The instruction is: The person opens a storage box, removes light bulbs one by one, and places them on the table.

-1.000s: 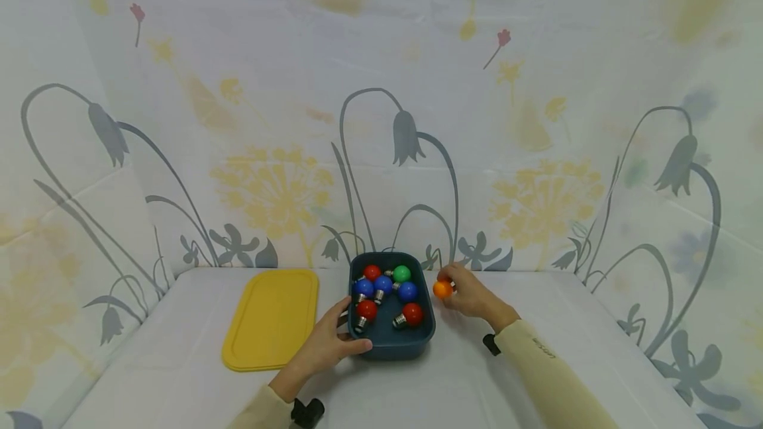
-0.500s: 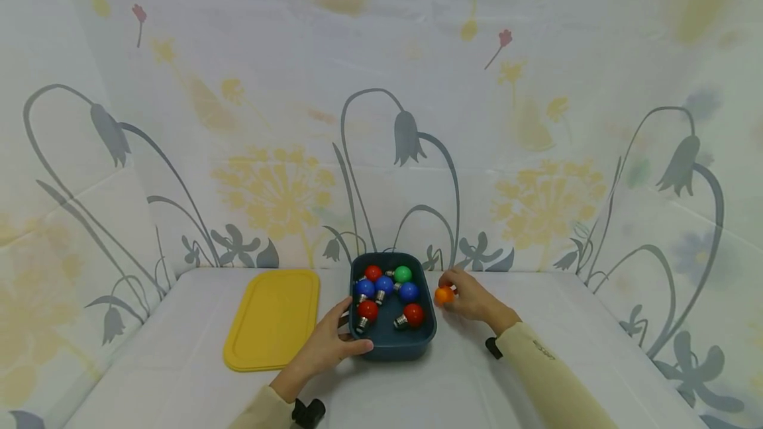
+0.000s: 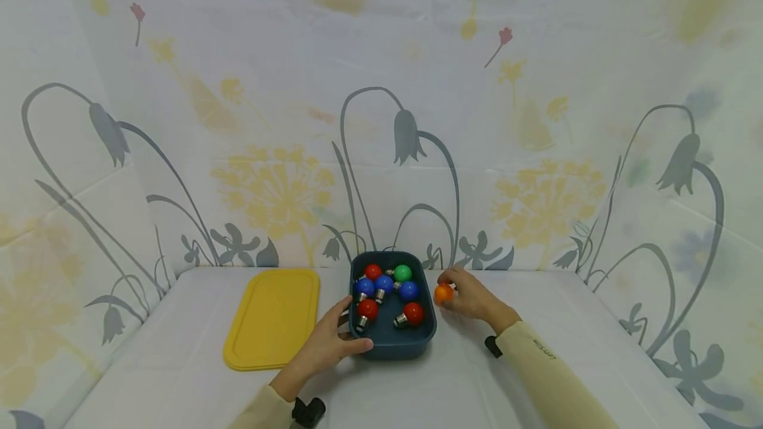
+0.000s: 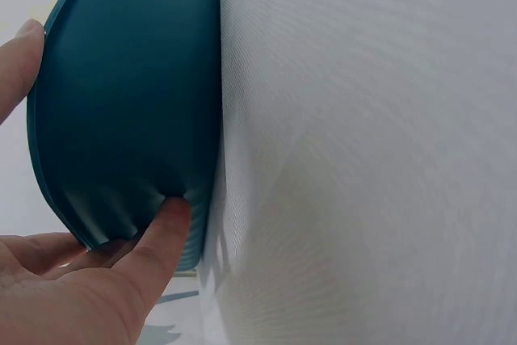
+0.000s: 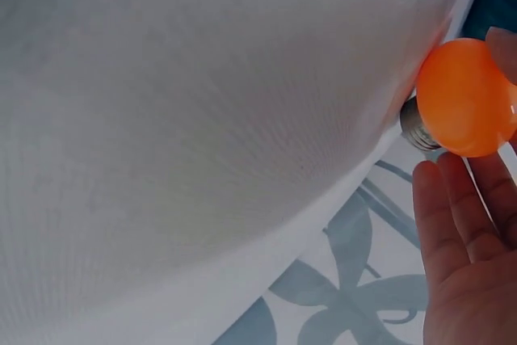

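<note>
Left hand [image 3: 324, 348] and right hand [image 3: 473, 296] flank a dark blue tub [image 3: 396, 351] in the lower middle of the head view. Leftmost, a yellow panel [image 3: 271, 320] lies on the cloth-covered counter [image 3: 465, 382]; next, the left hand grips the tub's near left corner, thumb by the rim, fingers against the outer wall. Pushed too hard there, the tub might skid and set its loose load rolling. Inside, three red bulbs [image 3: 414, 314], three blue bulbs [image 3: 408, 291] and one green bulb [image 3: 403, 273] lie jumbled, and could crack if another fell on them from above. Just right of the tub, the right hand pinches an orange bulb [image 3: 444, 294], whose slick globe might slip from thumb and fingers; whether it touches the counter cannot be told. As for surfaces, the panel is flat and round-cornered, with a line inside its edge; the tub looks like smooth plastic; the orange bulb's globe is glossy above a ridged metal cap [image 5: 414, 123]; the counter's white cover [image 4: 363, 119] shows a fine weave.
</note>
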`<state>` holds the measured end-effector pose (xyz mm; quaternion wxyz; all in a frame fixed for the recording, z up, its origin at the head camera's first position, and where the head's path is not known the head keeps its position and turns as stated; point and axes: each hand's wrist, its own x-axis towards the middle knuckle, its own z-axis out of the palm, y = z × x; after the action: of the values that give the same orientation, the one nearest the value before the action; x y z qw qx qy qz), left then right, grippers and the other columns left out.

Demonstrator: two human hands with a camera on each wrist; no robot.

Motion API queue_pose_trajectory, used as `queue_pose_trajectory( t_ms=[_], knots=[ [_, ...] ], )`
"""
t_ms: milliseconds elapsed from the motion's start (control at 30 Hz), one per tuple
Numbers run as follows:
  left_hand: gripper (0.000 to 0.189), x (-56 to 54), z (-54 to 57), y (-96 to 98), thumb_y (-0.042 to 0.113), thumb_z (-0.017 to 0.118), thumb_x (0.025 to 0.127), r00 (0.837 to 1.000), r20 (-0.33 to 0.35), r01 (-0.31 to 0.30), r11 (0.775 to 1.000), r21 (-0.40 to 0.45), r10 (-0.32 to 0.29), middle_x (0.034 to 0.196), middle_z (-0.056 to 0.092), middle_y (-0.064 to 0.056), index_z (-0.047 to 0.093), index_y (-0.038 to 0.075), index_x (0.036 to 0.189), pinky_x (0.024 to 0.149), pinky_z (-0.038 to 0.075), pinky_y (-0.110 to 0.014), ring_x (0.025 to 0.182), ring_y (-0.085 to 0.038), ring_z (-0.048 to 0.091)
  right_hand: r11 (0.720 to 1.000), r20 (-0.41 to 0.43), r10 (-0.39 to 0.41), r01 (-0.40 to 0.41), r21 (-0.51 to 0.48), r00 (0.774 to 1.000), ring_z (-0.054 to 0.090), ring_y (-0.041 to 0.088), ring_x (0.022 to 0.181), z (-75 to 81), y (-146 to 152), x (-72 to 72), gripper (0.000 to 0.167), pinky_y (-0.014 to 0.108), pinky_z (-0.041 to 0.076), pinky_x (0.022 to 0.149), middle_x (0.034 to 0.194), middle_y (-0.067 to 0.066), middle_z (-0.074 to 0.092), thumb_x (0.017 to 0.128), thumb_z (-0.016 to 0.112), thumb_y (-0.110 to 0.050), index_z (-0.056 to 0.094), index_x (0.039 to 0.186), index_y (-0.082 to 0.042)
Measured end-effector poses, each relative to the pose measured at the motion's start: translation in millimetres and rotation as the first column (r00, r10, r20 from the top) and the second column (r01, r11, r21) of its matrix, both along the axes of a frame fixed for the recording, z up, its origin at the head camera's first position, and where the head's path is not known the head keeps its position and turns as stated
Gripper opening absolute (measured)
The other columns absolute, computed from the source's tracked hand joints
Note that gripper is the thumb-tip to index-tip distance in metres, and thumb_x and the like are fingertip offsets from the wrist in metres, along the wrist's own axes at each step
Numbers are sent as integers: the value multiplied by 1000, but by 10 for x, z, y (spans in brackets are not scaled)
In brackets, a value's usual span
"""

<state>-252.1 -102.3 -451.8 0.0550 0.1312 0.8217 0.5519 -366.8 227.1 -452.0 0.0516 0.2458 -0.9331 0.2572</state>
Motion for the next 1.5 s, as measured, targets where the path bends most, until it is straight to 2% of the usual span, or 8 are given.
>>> queue_pose_trajectory(
  t_ms=[167,433,567,767,967,1167,1333,1500],
  knots=[
    [98,-9,-4,1,30,81,78,1000,1,0,1000,1,0,152,24,-24,22,2,150,95,48,-45,130,-44,40,1000,1,-3,3,8,1000,55,29,103,7,0,7,35,47,46,96,110,5,56,76,80,-14,64,107,-11],
    [98,-3,5,1,30,81,78,1000,12,4,1000,9,-4,152,24,-24,21,2,151,95,48,-46,129,-44,41,998,-66,57,-57,2,996,56,34,103,100,21,47,42,47,50,89,110,11,59,77,80,-15,63,113,-1],
    [98,-18,-7,-7,30,81,78,1000,8,10,1000,10,-10,152,24,-24,21,2,151,95,48,-45,129,-44,41,998,-64,64,-64,2,996,55,34,103,174,19,73,40,46,50,88,111,12,58,78,77,-12,62,113,-3],
    [98,-38,-23,-9,30,80,78,1000,14,14,1000,20,-14,153,23,-23,20,3,151,95,48,-45,130,-43,40,997,-81,73,-74,-9,994,55,34,102,308,-19,144,40,44,49,88,110,7,57,79,76,-12,61,115,-7],
    [98,-32,-18,-5,30,80,78,1000,13,14,1000,22,-15,152,24,-24,20,3,151,96,47,-45,130,-44,39,993,-125,115,-119,-23,985,56,26,101,424,-74,203,38,44,50,89,113,7,60,80,74,-11,61,115,-7],
    [98,-22,-21,-5,28,80,78,1000,7,15,1000,17,-15,152,25,-24,20,2,151,96,47,-46,130,-44,39,991,-157,133,-133,7,979,57,24,98,547,-178,300,37,41,51,87,111,3,59,81,76,-15,62,115,-9],
    [98,-22,-25,-8,29,80,78,1000,2,7,1000,3,-7,152,25,-24,21,1,151,96,47,-46,130,-44,39,990,-145,139,-135,40,980,56,23,100,619,-271,361,40,41,51,86,114,1,57,84,75,-19,60,120,-10],
    [99,-28,-28,-6,31,81,78,1000,4,4,1000,-1,-4,152,24,-23,21,2,151,95,48,-45,130,-44,40,987,-117,157,-151,57,981,54,22,102,655,-376,410,38,41,50,88,114,2,56,85,74,-20,60,119,-11]
  ],
)
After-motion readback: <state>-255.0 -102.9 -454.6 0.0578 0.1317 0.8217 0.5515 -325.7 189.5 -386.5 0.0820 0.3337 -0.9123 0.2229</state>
